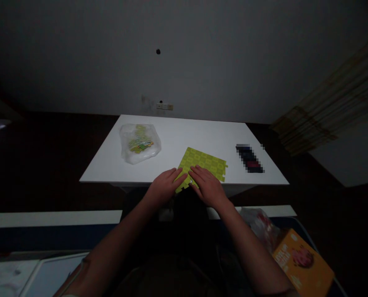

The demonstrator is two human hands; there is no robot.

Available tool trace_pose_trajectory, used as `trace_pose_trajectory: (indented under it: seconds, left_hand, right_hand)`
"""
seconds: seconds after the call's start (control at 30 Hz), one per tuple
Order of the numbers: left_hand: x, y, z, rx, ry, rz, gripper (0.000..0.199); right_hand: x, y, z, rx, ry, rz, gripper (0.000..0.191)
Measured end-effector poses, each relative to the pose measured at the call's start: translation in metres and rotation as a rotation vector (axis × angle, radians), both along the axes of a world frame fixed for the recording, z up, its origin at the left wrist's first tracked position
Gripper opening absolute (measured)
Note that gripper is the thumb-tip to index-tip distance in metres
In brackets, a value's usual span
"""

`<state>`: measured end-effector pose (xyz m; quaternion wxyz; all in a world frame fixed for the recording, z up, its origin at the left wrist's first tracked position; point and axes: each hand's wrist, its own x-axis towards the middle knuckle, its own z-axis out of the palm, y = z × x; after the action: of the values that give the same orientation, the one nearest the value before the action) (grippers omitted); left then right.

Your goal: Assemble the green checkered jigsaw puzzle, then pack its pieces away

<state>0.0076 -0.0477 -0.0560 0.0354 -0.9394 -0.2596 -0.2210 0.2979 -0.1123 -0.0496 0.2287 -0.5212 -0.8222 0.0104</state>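
Note:
A green checkered jigsaw puzzle (204, 159), its pieces joined into a sheet, lies at the front edge of the white table. Its near edge is uneven and juts slightly past the table edge, with knobs and notches showing. My left hand (165, 185) rests on the sheet's left near corner, fingers stretched out and pointing inward. Close beside it, my right hand (207, 186) lies with extended fingers over the near middle of the sheet. A small light gap shows between the fingertips of both hands. Parts of the near edge are hidden under my fingers.
A clear plastic bag (140, 144) with loose puzzle pieces sits on the left of the white table (184, 131). A dark pixelated object (249, 159) lies on the right. An orange box (303, 264) and a crumpled plastic bag (259, 225) are at my lower right.

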Motion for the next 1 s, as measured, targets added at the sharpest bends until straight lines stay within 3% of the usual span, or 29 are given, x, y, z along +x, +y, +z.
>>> trace_pose_trajectory:
  seconds: [0.17,0.23,0.37,0.53,0.77,1.0]
  left_hand:
    - [-0.002,0.01,0.011,-0.224,-0.086,-0.018,0.072]
    - [-0.001,0.013,0.018,-0.369,-0.144,-0.008,0.065]
    - [0.004,0.022,0.03,-0.57,-0.29,0.054,0.05]
    - [0.018,0.03,0.03,-0.556,-0.25,0.052,0.063]
    - [0.025,0.031,0.026,-0.556,-0.175,0.001,0.06]
    - [0.024,0.017,0.013,-0.405,-0.073,0.012,0.065]
  right_hand:
    - [0.008,0.002,-0.008,-0.027,-0.022,0.037,0.066]
    - [0.012,0.002,-0.012,-0.027,0.022,0.07,0.071]
    - [0.015,0.004,-0.014,-0.007,0.166,0.091,0.063]
    - [0.014,0.006,-0.009,-0.045,0.299,0.051,0.051]
    - [0.018,0.005,-0.003,-0.042,0.482,0.023,0.039]
    - [0.013,0.002,0.0,-0.019,0.668,-0.166,0.04]
